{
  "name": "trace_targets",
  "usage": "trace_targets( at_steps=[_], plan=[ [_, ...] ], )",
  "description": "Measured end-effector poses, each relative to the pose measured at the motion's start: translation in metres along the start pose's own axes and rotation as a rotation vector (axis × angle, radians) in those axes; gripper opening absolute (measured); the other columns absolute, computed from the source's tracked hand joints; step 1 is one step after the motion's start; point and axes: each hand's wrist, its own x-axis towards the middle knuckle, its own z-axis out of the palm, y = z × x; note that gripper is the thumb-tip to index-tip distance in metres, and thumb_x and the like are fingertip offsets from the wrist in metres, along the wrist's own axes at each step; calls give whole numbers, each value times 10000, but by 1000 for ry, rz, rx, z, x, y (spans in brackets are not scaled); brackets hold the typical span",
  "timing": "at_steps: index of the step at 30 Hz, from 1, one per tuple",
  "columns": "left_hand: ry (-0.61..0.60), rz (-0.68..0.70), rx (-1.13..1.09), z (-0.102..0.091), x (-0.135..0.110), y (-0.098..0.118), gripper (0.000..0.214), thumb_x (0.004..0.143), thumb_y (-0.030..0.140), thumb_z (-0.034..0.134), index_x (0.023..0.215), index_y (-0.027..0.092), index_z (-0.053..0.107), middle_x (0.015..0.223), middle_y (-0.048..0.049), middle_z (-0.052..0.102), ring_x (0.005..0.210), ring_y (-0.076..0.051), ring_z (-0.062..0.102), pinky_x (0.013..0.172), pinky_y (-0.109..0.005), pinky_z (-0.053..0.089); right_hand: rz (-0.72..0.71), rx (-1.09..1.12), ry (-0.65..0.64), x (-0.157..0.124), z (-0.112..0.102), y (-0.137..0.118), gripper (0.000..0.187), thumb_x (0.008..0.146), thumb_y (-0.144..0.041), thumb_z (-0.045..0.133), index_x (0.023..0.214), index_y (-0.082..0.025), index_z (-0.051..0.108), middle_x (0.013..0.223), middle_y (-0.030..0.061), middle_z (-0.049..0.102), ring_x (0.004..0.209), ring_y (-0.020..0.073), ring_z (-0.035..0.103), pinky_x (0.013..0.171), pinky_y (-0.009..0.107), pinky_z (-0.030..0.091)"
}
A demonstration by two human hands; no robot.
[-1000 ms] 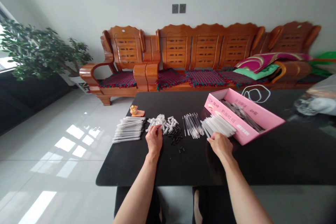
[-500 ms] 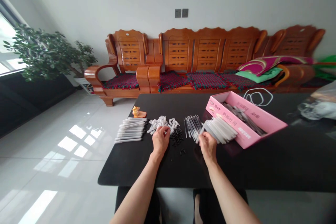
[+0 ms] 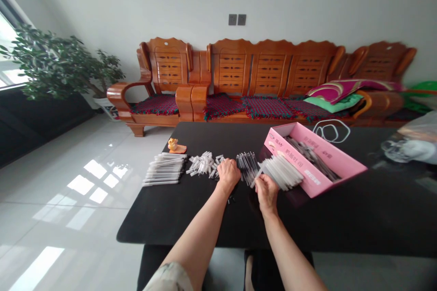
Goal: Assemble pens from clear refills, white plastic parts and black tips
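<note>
The right hand (image 3: 268,191) pinches a tube (image 3: 260,174) over the counter (image 3: 307,223), between refills (image 3: 246,163) and tube pile (image 3: 285,173). The left hand (image 3: 229,173) curls nearby; whether its fingers grip anything, I cannot tell. Separate piles presumably keep each kind within reach.

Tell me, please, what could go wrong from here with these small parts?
The white sticks lie close to the left edge of the table; a bump might roll some off. The left hand is between the short white pieces and the thin rods, so it could mix them. The right hand is beside the whitish tubes and might push their pile apart.
</note>
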Motion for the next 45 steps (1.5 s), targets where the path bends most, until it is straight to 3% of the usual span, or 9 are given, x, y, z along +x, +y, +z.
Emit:
trace_targets(
  at_steps=[8, 14, 18, 22, 25, 28, 34, 41, 45],
  plan=[
    [-125, -114, 26, -8, 9, 10, 248, 770, 141, 525, 905, 94, 726, 922, -204, 712, 919, -295, 682, 763, -330, 488, -6, 27, 9, 2, 0, 6, 154, 763, -246, 556, 618, -203, 530, 450, -72, 412, 454, 120, 379, 456, 240, 312],
    [-29, -223, -102, -18, 13, 2, 226, 740, 163, 559, 851, 102, 746, 900, -204, 723, 904, -287, 684, 755, -313, 468, -12, 36, 7, 1, 0, 8, 152, 773, -249, 560, 632, -193, 550, 461, -72, 416, 457, 113, 384, 459, 235, 313],
    [77, -262, -356, -30, 11, -20, 159, 708, 240, 603, 723, 156, 738, 751, -124, 725, 776, -254, 676, 648, -289, 442, -10, 54, 21, 2, 1, 8, 152, 765, -239, 564, 621, -193, 549, 450, -69, 432, 448, 110, 392, 450, 230, 313],
    [74, -225, -809, -29, -1, -48, 144, 694, 246, 612, 601, 148, 661, 487, -19, 593, 471, -133, 543, 487, -224, 359, 13, 74, 22, 1, 1, 6, 141, 759, -243, 573, 629, -191, 558, 453, -59, 487, 419, 105, 407, 425, 226, 317],
    [22, -187, -1239, -22, -14, -66, 191, 697, 296, 663, 786, 128, 673, 543, 7, 612, 400, -76, 450, 415, -190, 297, 15, 68, 16, -1, 0, 3, 130, 759, -246, 574, 643, -188, 573, 439, -57, 502, 383, 104, 418, 407, 225, 331],
    [-19, -166, -1523, -17, -25, -79, 451, 681, 345, 742, 1061, 122, 644, 646, 3, 652, 422, -55, 447, 407, -171, 292, -36, 40, 30, -3, 2, -1, 95, 743, -254, 610, 685, -179, 607, 430, -52, 519, 402, 121, 487, 442, 228, 393],
    [-34, -129, -1690, -13, -34, -84, 337, 724, 342, 761, 948, 117, 651, 728, -31, 670, 503, -60, 526, 446, -159, 352, -6, 126, -168, -11, 19, -5, 156, 781, -318, 597, 724, -175, 618, 528, -10, 607, 407, 122, 501, 380, 217, 343],
    [147, -142, -1859, -18, -30, -87, 267, 727, 297, 768, 882, 139, 619, 770, -33, 679, 588, -68, 581, 494, -136, 406, -448, -253, -265, -30, 29, -12, 103, 769, -253, 597, 690, -193, 623, 585, -16, 556, 532, 140, 507, 532, 256, 408],
    [159, -182, -1910, -20, -29, -89, 262, 727, 295, 766, 864, 143, 602, 791, -42, 682, 618, -80, 608, 512, -140, 443, -393, -193, -241, -29, 28, -9, 117, 782, -274, 617, 726, -184, 666, 623, 1, 599, 545, 143, 521, 545, 268, 428]
  ],
)
